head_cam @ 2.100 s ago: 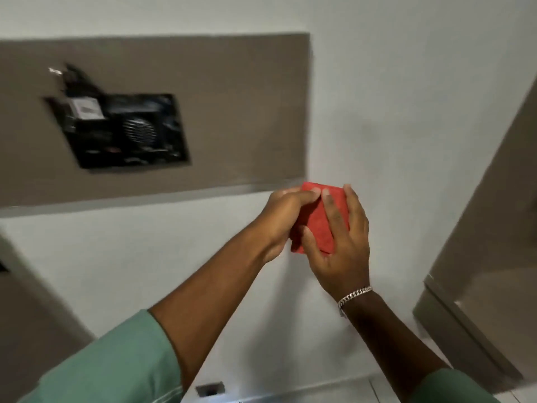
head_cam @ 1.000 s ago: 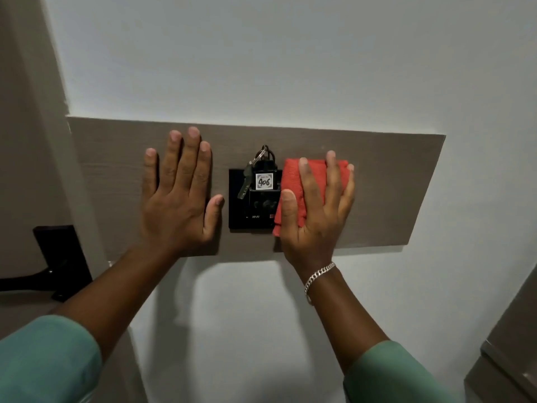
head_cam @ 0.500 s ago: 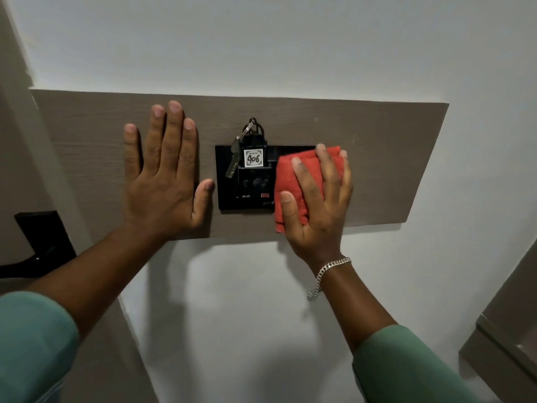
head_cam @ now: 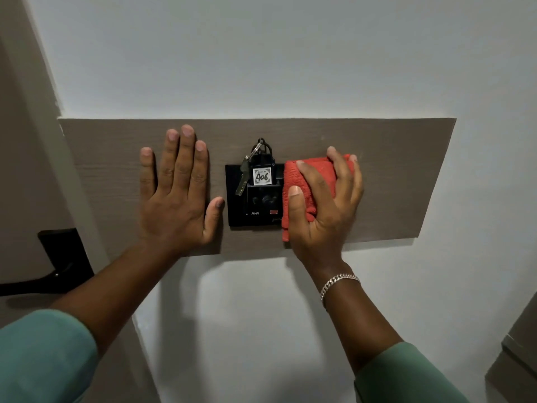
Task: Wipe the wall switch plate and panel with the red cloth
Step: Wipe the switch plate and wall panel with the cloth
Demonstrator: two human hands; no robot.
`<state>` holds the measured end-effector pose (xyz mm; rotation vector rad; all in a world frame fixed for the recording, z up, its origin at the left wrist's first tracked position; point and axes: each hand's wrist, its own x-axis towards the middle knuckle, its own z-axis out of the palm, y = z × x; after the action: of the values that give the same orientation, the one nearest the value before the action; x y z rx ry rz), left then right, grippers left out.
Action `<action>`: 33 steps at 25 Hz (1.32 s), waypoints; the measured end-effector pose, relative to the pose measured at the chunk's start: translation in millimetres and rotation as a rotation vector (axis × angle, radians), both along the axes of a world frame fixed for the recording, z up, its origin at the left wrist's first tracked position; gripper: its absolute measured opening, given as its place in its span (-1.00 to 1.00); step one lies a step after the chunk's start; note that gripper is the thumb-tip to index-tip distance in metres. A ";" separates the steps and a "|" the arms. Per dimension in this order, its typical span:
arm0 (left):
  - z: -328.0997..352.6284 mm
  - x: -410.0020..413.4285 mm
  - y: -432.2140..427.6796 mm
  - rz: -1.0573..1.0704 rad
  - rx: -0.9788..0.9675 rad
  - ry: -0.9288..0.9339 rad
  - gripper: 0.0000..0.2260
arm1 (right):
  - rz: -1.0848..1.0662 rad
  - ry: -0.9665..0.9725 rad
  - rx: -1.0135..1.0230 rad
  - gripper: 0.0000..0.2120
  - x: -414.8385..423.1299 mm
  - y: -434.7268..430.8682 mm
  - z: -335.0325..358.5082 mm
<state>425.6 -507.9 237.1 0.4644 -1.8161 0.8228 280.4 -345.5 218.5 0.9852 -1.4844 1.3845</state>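
A long brown wood-grain panel (head_cam: 401,175) is fixed across the white wall. At its middle sits a black switch plate (head_cam: 234,210) with a key and a tag reading 406 (head_cam: 262,176) slotted in it. My right hand (head_cam: 325,207) presses a folded red cloth (head_cam: 311,181) flat against the plate's right edge and the panel beside it, hiding that side of the plate. My left hand (head_cam: 177,193) lies flat on the panel just left of the plate, fingers spread, holding nothing.
A brown door frame (head_cam: 37,141) runs down the left, with a black door handle and its plate (head_cam: 62,257) below. A grey-brown cabinet edge (head_cam: 517,359) juts in at the lower right. White wall (head_cam: 261,53) surrounds the panel.
From holding the cloth in both hands low on the wall, I brought it onto the plate. Since half a second ago the right hand with the cloth has slid slightly right; the left hand stays put.
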 end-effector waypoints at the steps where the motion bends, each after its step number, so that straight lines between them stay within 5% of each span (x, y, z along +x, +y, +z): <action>1: 0.3 0.4 -0.7 -0.002 -0.001 -0.003 -0.31 | 0.001 0.018 0.012 -0.70 3.9 -2.8 5.6; 18: -0.9 -1.3 -3.9 -0.023 -0.006 0.009 -0.30 | -0.098 0.031 0.044 -0.67 -1.2 -4.3 -7.4; 22: -2.3 -1.8 -4.2 -0.029 -0.007 0.025 -0.29 | -0.070 -0.271 -0.147 -0.60 9.7 -14.7 -20.9; 26: -1.5 -1.4 -3.1 -0.041 -0.001 0.025 -0.30 | -0.113 -0.209 -0.137 -0.54 18.7 -25.2 -31.3; 30: -0.6 -0.7 -1.0 -0.032 0.011 0.021 -0.30 | -0.074 -0.426 -0.253 -0.55 24.3 -34.8 -38.3; 33: 0.4 0.7 0.5 -0.031 0.019 0.013 -0.30 | -0.085 -0.200 -0.048 -0.51 31.4 -32.6 -65.7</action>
<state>426.3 -507.4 237.5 0.4520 -1.8159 0.7799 311.9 -378.1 152.8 0.7625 -1.6117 1.4841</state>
